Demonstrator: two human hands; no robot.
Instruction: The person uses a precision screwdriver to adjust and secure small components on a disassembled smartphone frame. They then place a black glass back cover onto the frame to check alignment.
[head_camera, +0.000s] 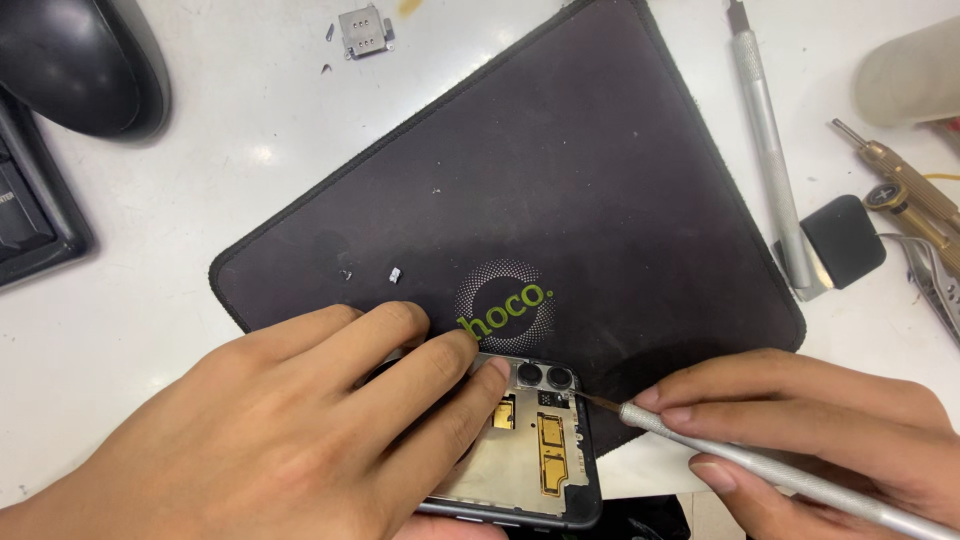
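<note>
We were partway into work on the opened smartphone (535, 450), which lay back-up at the near edge of the black mat (560, 190) on the white desk (200, 170), its rear cover off and the metal shield plate and gold flex contacts exposed. Our left hand (290, 430) lay flat over the phone's left side, fingers (440, 365) pressing down beside the two camera lenses (545, 377) to steady it; it clasped nothing. Our right hand (800, 430) was closed in a pen grip around a slim silver precision screwdriver (760, 465), its dark tip touching the board just right of the lenses, near the top corner.

We judged the step in hand to be working a small fastener or part next to the camera module. The next move would call for a steady, upright tip with light pressure, and the phone kept from sliding.

A tiny loose part (395, 274) rested on the mat above the left hand, and a small metal bracket (364, 30) lay on the desk farther off. A second silver driver (770, 150) and a brass-coloured tool (905, 185) lay to the right.
</note>
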